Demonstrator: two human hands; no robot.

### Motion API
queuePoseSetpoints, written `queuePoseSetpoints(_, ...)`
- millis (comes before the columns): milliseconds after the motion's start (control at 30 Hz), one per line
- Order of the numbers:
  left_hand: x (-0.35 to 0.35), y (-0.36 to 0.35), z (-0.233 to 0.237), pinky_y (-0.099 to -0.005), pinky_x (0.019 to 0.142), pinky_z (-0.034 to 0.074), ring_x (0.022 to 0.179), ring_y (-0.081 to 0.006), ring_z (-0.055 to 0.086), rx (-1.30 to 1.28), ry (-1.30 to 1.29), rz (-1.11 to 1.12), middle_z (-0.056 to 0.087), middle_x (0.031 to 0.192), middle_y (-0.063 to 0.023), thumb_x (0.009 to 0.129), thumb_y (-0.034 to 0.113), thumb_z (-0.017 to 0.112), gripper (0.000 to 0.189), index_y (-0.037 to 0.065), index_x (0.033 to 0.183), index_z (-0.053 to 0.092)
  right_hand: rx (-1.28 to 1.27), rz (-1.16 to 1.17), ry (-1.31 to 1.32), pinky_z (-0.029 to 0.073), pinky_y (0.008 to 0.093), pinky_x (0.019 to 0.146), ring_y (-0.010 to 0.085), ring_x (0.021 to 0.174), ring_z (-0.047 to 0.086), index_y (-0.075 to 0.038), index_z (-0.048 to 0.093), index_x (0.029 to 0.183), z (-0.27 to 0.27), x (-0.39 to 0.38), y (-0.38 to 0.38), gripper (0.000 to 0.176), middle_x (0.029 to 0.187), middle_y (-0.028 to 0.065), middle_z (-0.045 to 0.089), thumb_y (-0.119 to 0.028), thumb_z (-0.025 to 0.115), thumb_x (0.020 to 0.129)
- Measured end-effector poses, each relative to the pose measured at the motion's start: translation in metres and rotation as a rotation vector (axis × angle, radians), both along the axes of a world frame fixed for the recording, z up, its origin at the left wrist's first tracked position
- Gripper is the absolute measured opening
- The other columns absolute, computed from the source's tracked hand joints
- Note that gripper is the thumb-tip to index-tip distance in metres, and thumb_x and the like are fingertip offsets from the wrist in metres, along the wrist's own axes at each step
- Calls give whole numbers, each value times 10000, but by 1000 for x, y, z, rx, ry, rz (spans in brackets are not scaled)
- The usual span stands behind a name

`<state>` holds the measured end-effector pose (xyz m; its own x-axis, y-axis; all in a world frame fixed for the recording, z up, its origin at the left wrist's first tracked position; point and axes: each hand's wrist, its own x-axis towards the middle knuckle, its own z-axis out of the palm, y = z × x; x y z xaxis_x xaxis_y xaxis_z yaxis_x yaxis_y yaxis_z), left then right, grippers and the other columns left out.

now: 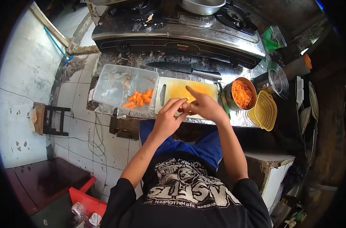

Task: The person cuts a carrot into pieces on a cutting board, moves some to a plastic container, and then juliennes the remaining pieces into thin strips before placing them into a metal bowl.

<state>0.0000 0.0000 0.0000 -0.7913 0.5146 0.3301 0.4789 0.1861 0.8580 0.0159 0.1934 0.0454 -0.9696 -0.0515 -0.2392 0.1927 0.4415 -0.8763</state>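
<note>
My left hand (170, 117) and my right hand (205, 108) meet over the front part of a white cutting board (162, 80) stained orange. Their fingers are bent together at the fingertips; whatever lies between them is too small to make out. My right index finger points up over the board. Left of the board, a clear divided plastic box (116, 85) holds several carrot pieces (140, 98). A large knife (188, 69) lies behind the board. To the right, a metal pot (229, 91) is filled with shredded carrot (242, 94).
A yellow basket (271, 114) stands at the counter's right front, with a wire strainer (278, 81) behind it. The gas stove (173, 43) runs along the back and carries a metal pan (203, 7). A stool (47, 119) stands on the floor at left.
</note>
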Motion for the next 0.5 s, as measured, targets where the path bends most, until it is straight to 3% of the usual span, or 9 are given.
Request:
queuePoseSetpoints(33, -4, 0, -2, -330, 835, 546, 1014, -257, 676, -16, -43, 24, 639, 1246, -124, 850, 57, 751, 492, 67, 1327, 633, 5, -36, -88, 558, 324, 730, 170, 754, 693, -55, 432, 1529, 4, -9, 5, 713, 930, 154, 763, -217, 760, 917)
queuePoseSetpoints(100, -13, 2, -8, -295, 769, 534, 960, -225, 673, -42, -99, 46, 647, 1238, -107, 840, 43, 761, 488, 65, 1314, 651, 453, -160, 246, 567, 380, 728, 275, 749, 728, -67, 556, 1430, -23, -39, 30, 619, 887, 161, 754, -260, 767, 882)
queuePoseSetpoints(167, -23, 5, -15, -311, 762, 531, 912, -227, 669, -105, -92, 28, 648, 1222, -115, 839, 61, 766, 483, 63, 1309, 654, 617, -189, 434, 564, 427, 815, 325, 841, 714, -82, 620, 1354, -56, -68, 54, 572, 936, 140, 741, -286, 783, 844)
queuePoseSetpoints(200, -26, 9, -23, -352, 843, 524, 1001, -260, 643, -128, -63, 37, 632, 1222, -122, 827, 87, 781, 503, 69, 1313, 654, 620, -196, 435, 564, 427, 815, 325, 841, 714, -82, 620, 1354, -57, -74, 56, 572, 936, 140, 741, -286, 783, 844)
queuePoseSetpoints(267, -28, 11, -37, -372, 894, 509, 1062, -280, 616, -213, 21, 48, 622, 1226, -123, 821, 101, 786, 507, 67, 1310, 655, 1028, -102, 499, 530, 453, 892, 339, 981, 693, -64, 672, 1249, -64, -82, 54, 490, 994, 165, 721, -219, 789, 799)
queuePoseSetpoints(367, -25, 16, -38, -405, 986, 475, 1163, -317, 565, -334, 78, 72, 606, 1232, -126, 813, 124, 793, 506, 61, 1297, 660, 1065, -5, 529, 509, 448, 926, 323, 1014, 672, -57, 691, 1143, -74, -97, 62, 355, 976, 107, 713, -215, 733, 828)
queuePoseSetpoints(500, -24, 13, -35, -414, 1044, 452, 1210, -337, 550, -318, 54, 92, 603, 1250, -134, 815, 141, 790, 470, 38, 1259, 672, 1214, 142, 515, 532, 449, 871, 326, 945, 700, -29, 675, 1038, -69, -104, 56, 239, 955, 128, 716, -201, 638, 876)
